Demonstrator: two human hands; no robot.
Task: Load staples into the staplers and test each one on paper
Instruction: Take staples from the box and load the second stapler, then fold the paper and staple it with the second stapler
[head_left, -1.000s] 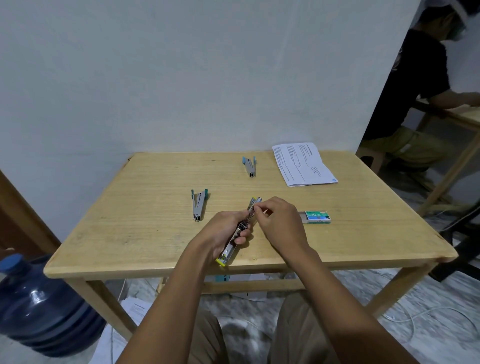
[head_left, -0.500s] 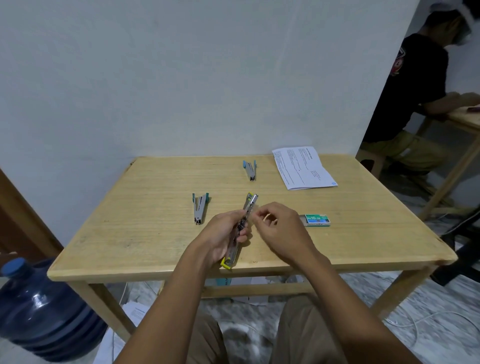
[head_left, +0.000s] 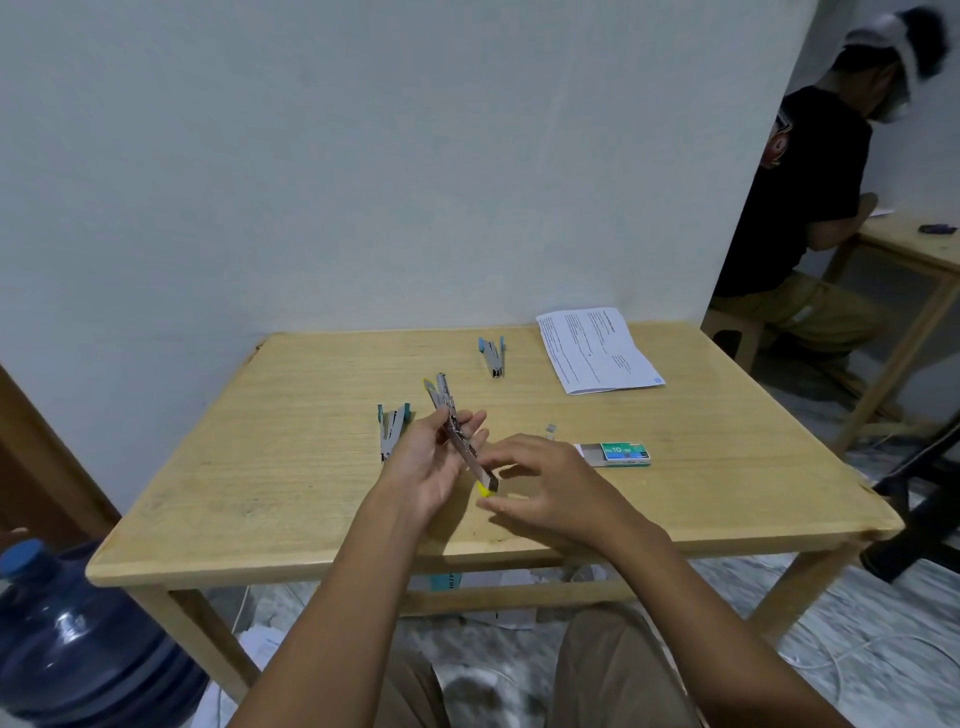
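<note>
Left hand holds the yellow stapler raised just above the desk, thumb pinching it against the fingers, its arms swung apart and its yellow end pointing down toward the person. Right hand curls around that yellow end with forefinger above and thumb below; I cannot tell whether it actually grips it. A teal stapler lies just left of the left hand, and a blue stapler lies farther back. The staple box sits slid open to the right, a short strip of staples near it. The printed paper lies at the desk's far right.
</note>
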